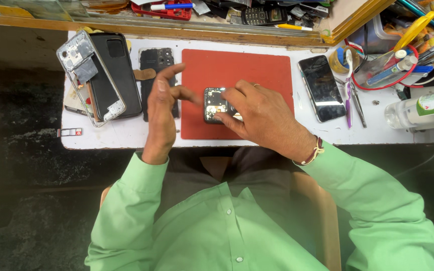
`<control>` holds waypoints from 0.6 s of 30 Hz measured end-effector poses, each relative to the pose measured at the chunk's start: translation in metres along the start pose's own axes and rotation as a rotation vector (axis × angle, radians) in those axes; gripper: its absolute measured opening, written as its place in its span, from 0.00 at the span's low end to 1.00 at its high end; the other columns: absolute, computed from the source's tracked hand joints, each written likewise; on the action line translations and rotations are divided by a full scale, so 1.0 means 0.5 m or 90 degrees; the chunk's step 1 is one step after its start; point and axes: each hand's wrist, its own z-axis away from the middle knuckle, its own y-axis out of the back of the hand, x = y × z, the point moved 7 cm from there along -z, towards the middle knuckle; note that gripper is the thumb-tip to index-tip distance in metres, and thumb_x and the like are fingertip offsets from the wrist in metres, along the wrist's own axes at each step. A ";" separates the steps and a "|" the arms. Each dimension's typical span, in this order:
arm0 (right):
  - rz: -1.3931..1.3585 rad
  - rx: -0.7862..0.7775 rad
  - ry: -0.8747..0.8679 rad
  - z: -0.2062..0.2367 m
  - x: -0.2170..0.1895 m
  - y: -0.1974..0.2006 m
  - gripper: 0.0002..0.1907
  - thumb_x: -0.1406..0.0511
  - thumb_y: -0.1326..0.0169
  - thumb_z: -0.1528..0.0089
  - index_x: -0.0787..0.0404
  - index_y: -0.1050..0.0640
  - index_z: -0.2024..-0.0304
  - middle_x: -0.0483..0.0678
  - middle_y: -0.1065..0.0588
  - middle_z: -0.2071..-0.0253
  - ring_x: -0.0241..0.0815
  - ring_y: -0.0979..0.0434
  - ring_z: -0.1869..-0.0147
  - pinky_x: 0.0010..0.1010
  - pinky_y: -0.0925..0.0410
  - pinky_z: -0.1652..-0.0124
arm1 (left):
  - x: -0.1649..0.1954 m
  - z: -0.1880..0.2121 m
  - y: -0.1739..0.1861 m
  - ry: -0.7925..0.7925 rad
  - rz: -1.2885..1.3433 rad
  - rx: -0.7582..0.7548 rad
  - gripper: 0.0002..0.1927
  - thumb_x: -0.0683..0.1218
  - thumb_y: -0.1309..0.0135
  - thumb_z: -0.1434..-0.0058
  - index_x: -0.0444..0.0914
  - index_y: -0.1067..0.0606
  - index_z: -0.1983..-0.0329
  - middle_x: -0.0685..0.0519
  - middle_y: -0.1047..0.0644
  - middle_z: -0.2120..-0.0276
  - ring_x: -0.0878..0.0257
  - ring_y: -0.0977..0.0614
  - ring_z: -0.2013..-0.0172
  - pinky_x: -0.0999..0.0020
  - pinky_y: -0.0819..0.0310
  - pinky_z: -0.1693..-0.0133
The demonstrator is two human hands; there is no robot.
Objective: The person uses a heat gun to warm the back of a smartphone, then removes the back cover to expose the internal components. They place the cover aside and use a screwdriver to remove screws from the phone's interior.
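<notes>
Your right hand (257,113) is lying palm down over the opened phone (216,104), which is resting near the middle of the red mat (237,68) on the white counter (121,135). The grip of this hand is narrow: thumb and fingertips are closing on the right edge of the phone and are covering that side of it. The wrist is angling in from the near right, and a cord bracelet (315,152) is circling it.

Your left hand (161,108) is standing on edge just left of the phone, over the left border of the mat. Its grip is wide and is holding nothing: the forefinger is pointing right, with its tip just beside the left edge of the phone, while the other fingers are curling upward.

To the left of the mat, a dark back cover (155,62), a black phone body (119,70) and a silver frame (89,78) are lying side by side. To the right, a dark-screened phone (322,88) is lying face up.
</notes>
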 end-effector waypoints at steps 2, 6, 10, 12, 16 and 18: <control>0.013 -0.044 -0.048 -0.001 0.010 -0.010 0.19 0.57 0.37 0.38 0.62 0.24 0.53 0.52 0.27 0.61 0.54 0.23 0.61 0.44 0.30 0.65 | 0.015 0.003 -0.020 -0.063 -0.028 -0.059 0.40 0.67 0.73 0.24 0.29 0.35 0.32 0.43 0.19 0.50 0.57 0.18 0.48 0.59 0.27 0.39; -0.072 -0.089 -0.108 -0.001 0.027 -0.017 0.13 0.62 0.39 0.37 0.60 0.24 0.53 0.52 0.25 0.61 0.56 0.23 0.61 0.46 0.30 0.63 | 0.015 0.018 -0.037 -0.061 -0.052 -0.052 0.28 0.57 0.61 0.22 0.29 0.34 0.34 0.44 0.20 0.49 0.60 0.20 0.48 0.64 0.27 0.41; -0.197 -0.087 -0.067 0.010 0.020 -0.003 0.10 0.73 0.44 0.40 0.62 0.25 0.56 0.53 0.26 0.59 0.55 0.22 0.58 0.44 0.30 0.63 | 0.006 0.015 -0.042 -0.026 -0.128 -0.013 0.14 0.44 0.52 0.25 0.31 0.26 0.42 0.48 0.19 0.52 0.65 0.20 0.53 0.69 0.24 0.48; -0.225 -0.057 -0.051 0.018 0.017 0.010 0.11 0.75 0.44 0.41 0.63 0.24 0.56 0.53 0.25 0.58 0.55 0.22 0.57 0.42 0.30 0.61 | 0.006 0.015 -0.047 -0.013 -0.199 -0.013 0.11 0.41 0.50 0.28 0.33 0.23 0.47 0.50 0.19 0.56 0.66 0.21 0.60 0.70 0.24 0.56; -0.327 0.004 -0.065 0.036 0.029 0.039 0.13 0.78 0.47 0.40 0.65 0.25 0.53 0.53 0.26 0.55 0.49 0.19 0.53 0.35 0.26 0.54 | 0.026 0.017 -0.066 -0.050 -0.326 -0.056 0.12 0.37 0.46 0.36 0.35 0.21 0.49 0.51 0.22 0.60 0.64 0.25 0.70 0.68 0.28 0.66; -0.313 0.036 -0.071 0.042 0.040 0.052 0.14 0.78 0.44 0.41 0.66 0.25 0.52 0.53 0.25 0.54 0.48 0.20 0.52 0.33 0.27 0.53 | 0.032 0.015 -0.077 -0.051 -0.377 -0.086 0.13 0.38 0.42 0.39 0.36 0.21 0.50 0.51 0.22 0.61 0.63 0.26 0.71 0.68 0.29 0.67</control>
